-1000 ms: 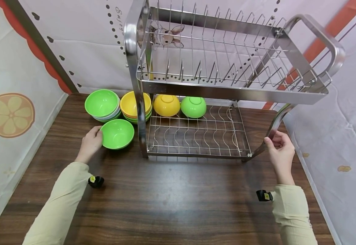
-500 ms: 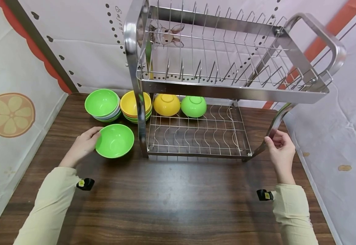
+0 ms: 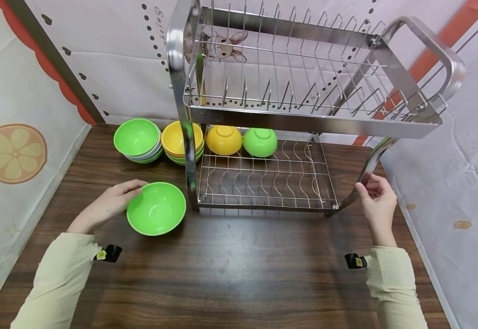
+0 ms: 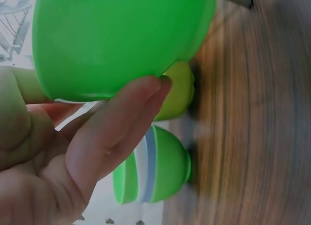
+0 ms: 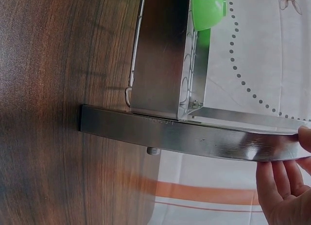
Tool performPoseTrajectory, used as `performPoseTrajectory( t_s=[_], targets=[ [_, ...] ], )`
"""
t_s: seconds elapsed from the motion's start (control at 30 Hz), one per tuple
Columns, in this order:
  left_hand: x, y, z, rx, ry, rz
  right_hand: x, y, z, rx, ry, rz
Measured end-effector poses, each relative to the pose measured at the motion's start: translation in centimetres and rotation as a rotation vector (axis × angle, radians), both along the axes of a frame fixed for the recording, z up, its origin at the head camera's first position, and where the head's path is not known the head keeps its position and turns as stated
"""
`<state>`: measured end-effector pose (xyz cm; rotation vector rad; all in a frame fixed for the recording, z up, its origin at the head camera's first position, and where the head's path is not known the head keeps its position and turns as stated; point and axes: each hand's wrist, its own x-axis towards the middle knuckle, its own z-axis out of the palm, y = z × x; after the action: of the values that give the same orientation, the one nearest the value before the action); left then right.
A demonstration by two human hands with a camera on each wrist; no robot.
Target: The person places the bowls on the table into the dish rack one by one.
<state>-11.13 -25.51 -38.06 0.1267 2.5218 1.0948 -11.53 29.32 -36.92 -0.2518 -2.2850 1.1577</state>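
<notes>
My left hand [image 3: 113, 203] pinches the left rim of a green bowl [image 3: 156, 209], which hangs mouth up over the table, left of the dish rack's front leg. The left wrist view shows the thumb and fingers [image 4: 116, 118] at the rim of this green bowl [image 4: 121, 40]. On the right, my right hand [image 3: 378, 201] grips the curved metal leg of the two-tier dish rack [image 3: 304, 119]; in the right wrist view its fingers [image 5: 279, 179] wrap the rack leg [image 5: 204, 140]. A yellow bowl [image 3: 224, 140] and another green bowl [image 3: 260, 142] sit upside down on the lower tier.
Behind the held bowl stand two bowl stacks, one topped by a green bowl [image 3: 136, 137], the other by a yellow bowl [image 3: 179, 139]. The rack's upper tier has upright wire dividers [image 3: 288, 93]. Printed cloth walls [image 3: 127, 73] enclose the wooden table [image 3: 239, 274].
My left hand has drawn the green bowl away from the stacks, toward the table's front, and it looks larger now. My right hand stays on the rack leg.
</notes>
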Motion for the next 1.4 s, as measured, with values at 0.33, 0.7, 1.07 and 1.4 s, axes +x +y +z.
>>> performPoseTrajectory(
  t_s=[0.33,0.7,1.07,1.4],
  targets=[
    [1.5,3.3,0.7,0.119,-0.032,-0.083,-0.6,1.0,-1.2,0.004,0.008,0.003],
    [2.4,6.7,0.6,0.119,0.027,-0.127,-0.5,0.8,-1.1,0.025,-0.014,-0.019],
    [2.6,10.0,-0.3,0.143,0.052,-0.123,-0.5,0.5,-1.0,0.051,-0.047,-0.072],
    [2.2,12.2,-0.7,0.161,0.074,-0.106,0.1,0.0,-1.0,-0.023,-0.011,-0.076]
  ],
)
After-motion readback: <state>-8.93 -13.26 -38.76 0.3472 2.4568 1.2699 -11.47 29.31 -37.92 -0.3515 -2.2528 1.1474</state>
